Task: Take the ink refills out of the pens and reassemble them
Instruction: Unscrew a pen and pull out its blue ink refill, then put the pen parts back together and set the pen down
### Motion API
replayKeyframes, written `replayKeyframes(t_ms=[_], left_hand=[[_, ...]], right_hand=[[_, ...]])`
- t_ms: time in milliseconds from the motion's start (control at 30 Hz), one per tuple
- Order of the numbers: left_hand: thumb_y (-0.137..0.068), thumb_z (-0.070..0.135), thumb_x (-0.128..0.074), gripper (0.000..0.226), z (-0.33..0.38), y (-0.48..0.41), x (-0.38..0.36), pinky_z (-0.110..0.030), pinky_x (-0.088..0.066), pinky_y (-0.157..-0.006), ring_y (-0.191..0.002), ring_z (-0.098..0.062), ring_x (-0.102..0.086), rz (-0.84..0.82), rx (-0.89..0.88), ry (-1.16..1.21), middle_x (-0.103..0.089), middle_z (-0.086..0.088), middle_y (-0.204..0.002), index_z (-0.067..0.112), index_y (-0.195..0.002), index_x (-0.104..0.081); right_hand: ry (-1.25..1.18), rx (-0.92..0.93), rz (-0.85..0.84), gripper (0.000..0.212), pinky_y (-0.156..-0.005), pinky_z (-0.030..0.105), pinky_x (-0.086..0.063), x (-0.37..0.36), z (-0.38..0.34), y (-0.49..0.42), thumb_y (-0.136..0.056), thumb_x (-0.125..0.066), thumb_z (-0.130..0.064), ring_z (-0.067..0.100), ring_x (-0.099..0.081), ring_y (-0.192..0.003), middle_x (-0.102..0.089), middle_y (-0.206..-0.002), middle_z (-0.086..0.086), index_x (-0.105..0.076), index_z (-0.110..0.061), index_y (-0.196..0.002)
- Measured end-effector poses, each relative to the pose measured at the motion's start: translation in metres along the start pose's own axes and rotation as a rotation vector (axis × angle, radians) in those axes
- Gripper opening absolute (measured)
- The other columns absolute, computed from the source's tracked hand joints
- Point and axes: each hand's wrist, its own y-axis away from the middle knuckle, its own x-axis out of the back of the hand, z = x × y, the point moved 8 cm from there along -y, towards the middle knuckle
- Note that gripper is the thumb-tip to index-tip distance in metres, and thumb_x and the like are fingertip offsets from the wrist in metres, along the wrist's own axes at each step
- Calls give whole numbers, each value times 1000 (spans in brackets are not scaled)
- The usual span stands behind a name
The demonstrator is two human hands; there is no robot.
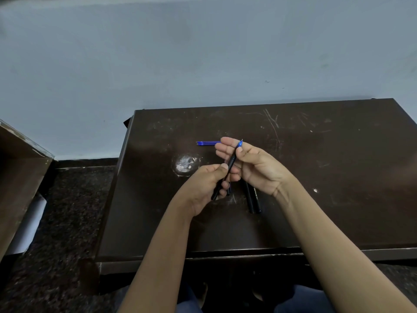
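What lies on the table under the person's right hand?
Two black pens lie side by side on the table, their near ends showing. The right hand covers their far ends, so whether tips or refills remain there cannot be seen.

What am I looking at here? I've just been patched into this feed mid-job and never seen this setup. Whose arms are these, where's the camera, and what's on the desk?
There is no machine: a person works with two bare hands, and the single picture comes from a wide-angle camera on their head, looking forward and down.

The left hand grips the lower end of a black pen. The right hand pinches its upper end, where a blue tip section shows.

On the dark scratched table lie blue ink refills, already taken out, just beyond the hands. Black pen barrels lie side by side under the right hand. A whitish worn patch marks the table left of the hands.
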Motion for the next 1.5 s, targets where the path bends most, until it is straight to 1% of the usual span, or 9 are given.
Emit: replayKeyframes(t_ms=[200, 400, 600, 667, 833, 1033, 1167, 1367, 1500], left_hand=[[-101, 20, -43, 26, 1, 0, -4, -13, -42, -50, -52, -1, -47, -54, 1, 54, -64, 5, -69, 12, -89, -64], [-100, 20, -44, 29, 8, -5, 14, -20, -42, -60, -55, 0, -50, 195, -232, -340, -67, 7, -71, 20, -84, -68], [-99, 19, -44, 25, 23, 2, 20, -1, -37, -60, -63, 4, -54, 448, -372, -762, -65, 10, -73, 16, -89, -67], [-98, 19, -45, 22, 20, 1, 25, -5, -39, -58, -68, 1, -55, 465, -316, -734, -66, 7, -78, 16, -92, -65], [-97, 16, -47, 14, 11, 3, 47, -14, -39, -62, -78, -9, -60, 572, -223, -600, -67, 3, -87, 16, -93, -61], [-95, 16, -52, 16, 6, -1, 49, -28, -54, -73, -80, -13, -65, 573, -200, -554, -68, -6, -96, 9, -105, -61], [-93, 10, -53, 20, 6, -1, 51, -30, -56, -79, -79, -9, -65, 549, -199, -515, -68, -2, -96, 10, -111, -63], [-91, 10, -58, 22, 16, 2, 40, -11, -42, -64, -83, -4, -62, 481, -268, -615, -68, 6, -93, 22, -109, -66], [-92, 11, -59, 22, 22, 4, 36, -8, -40, -62, -80, 2, -60, 456, -308, -649, -62, 17, -82, 22, -109, -67]], right_hand=[[51, 50, 78, 18, -65, 20, -55, 5, -9, 2, -85, -52, -7, 14, -72, -88, -75, -86, 1, -63, -9, -100], [70, 114, 253, 15, -69, 22, -57, 15, -4, -2, -90, -53, 1, 13, -72, -77, -73, -77, 0, -66, -8, -91], [117, 147, 365, 13, -92, 32, -52, 20, 10, -5, -90, -59, -6, 18, -68, -89, -72, -89, 6, -67, -6, -100], [321, 127, 401, 21, -98, 33, -49, 24, 8, -2, -86, -66, -15, 17, -67, -98, -73, -96, 8, -69, -9, -106], [1512, 91, 499, 38, -86, 38, -54, 23, 9, 0, -81, -71, -35, 19, -65, -96, -69, -104, 2, -64, -21, -116], [1791, -78, 356, 35, -85, 42, -55, 13, 44, -4, -88, -63, -19, 29, -61, -104, -57, -118, 11, -54, -13, -122], [1627, -45, 419, 27, -76, 36, -56, 18, 37, -4, -84, -65, -11, 25, -63, -90, -60, -101, 8, -53, -13, -108], [241, 312, 705, 25, -72, 35, -59, 49, -7, 10, -82, -64, 6, 25, -64, -74, -54, -74, 7, -49, -12, -91], [2, 359, 648, 25, -77, 35, -60, 53, -17, 9, -85, -62, 7, 20, -68, -79, -58, -85, 10, -48, -9, -97]])
